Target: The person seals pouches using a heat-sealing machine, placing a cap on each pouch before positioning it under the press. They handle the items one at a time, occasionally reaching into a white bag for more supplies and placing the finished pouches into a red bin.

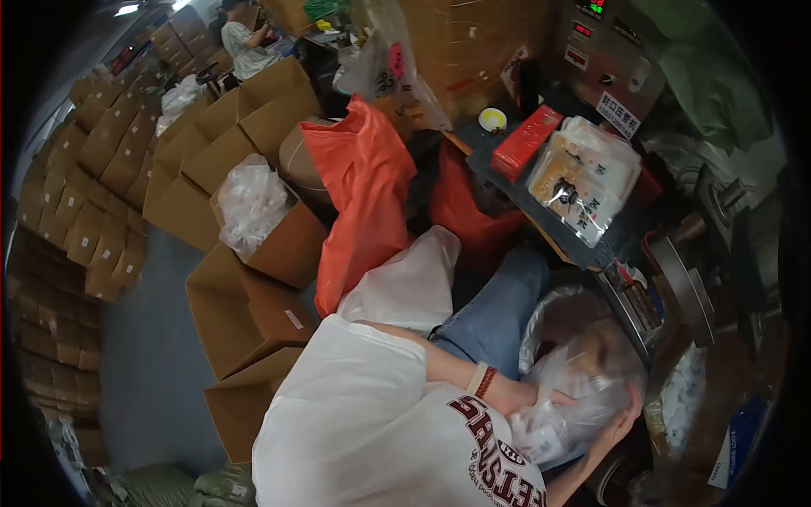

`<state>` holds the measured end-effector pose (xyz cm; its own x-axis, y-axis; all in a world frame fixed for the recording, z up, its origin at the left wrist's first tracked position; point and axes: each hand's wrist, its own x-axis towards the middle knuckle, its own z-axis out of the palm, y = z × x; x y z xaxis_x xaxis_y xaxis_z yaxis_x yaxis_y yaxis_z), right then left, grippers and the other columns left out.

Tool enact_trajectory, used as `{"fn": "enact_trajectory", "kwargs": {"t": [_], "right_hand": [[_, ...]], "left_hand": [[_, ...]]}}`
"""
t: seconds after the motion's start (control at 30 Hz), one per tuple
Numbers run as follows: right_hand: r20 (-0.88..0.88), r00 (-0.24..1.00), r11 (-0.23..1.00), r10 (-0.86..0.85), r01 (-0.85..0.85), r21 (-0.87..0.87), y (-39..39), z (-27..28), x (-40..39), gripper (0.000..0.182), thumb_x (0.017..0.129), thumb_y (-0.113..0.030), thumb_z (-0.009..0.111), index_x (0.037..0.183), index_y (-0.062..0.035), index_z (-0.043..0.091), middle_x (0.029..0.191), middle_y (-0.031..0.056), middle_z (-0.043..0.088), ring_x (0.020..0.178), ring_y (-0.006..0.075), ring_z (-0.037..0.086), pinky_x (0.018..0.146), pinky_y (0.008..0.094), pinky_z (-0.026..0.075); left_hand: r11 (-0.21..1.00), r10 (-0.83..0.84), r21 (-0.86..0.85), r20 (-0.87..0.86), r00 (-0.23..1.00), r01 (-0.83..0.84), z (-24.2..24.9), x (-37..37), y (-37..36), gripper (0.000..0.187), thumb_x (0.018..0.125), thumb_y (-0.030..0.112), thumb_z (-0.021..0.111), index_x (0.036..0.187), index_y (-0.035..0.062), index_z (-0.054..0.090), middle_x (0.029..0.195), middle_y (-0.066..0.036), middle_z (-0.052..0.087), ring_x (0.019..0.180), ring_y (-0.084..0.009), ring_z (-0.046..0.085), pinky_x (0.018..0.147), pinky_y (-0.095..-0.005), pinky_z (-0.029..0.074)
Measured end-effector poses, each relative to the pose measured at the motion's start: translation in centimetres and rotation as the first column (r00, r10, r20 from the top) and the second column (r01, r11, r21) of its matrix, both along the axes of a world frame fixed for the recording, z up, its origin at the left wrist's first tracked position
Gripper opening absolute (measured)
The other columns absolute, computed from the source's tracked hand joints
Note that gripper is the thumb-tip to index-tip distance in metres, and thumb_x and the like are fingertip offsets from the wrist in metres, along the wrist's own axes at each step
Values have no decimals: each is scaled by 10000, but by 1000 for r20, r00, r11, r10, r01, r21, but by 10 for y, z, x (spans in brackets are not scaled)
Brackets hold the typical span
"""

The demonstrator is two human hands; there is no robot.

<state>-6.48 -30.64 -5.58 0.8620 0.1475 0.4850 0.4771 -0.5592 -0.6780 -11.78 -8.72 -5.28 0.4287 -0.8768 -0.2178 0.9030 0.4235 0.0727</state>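
My left hand (514, 394), with a red and white bracelet at the wrist, presses against the near side of a clear plastic bag (583, 380) at my lap. My right hand (623, 416) grips the same bag from its far side, fingers curled into the film. The bag is crumpled and holds small white packets; its contents are partly hidden by glare. My white T-shirt with maroon lettering (380, 431) and my jeans (494, 317) fill the lower middle of the view.
An orange bag (363, 194) stands beyond my knee. Open cardboard boxes (245, 313) lie to the left, one holding a clear bag (249, 203). A dark shelf (541, 211) carries packets (583, 177) and a red box (525, 139). Another person (245, 42) sits far back.
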Motion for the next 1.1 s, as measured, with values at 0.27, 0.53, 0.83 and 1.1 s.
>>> {"fn": "enact_trajectory", "kwargs": {"t": [0.27,0.53,0.83,1.1], "right_hand": [[-190,896,916,401,-395,70,74,36,2,210,915,-110,557,1067,26,610,1053,127,620,997,223,576,881,299,427],[-447,774,869,448,-494,16,98,45,-7,184,913,-132,578,985,25,639,913,101,655,818,181,610,745,274,461],[-529,745,880,405,-474,6,109,35,-5,185,906,-120,591,990,37,638,883,114,664,815,160,623,748,257,468],[-618,695,867,369,-497,-41,105,10,6,190,902,-126,595,989,36,640,882,118,671,816,157,624,764,274,469]], "left_hand": [[643,742,-273,453,493,-716,142,-50,253,346,957,377,442,990,82,618,866,-53,609,729,-174,571,632,-324,468],[-615,-22,-360,897,-441,-702,242,-143,428,366,952,306,449,1210,70,560,1163,-97,614,1056,-234,587,922,-414,488],[-826,324,480,833,448,-295,-7,-189,633,582,847,475,605,1121,-38,601,1039,-126,646,936,-221,594,793,-343,456],[-496,133,850,276,952,-177,-89,-176,510,642,826,565,575,1022,-41,648,990,-149,672,884,-250,649,788,-345,484]]}}
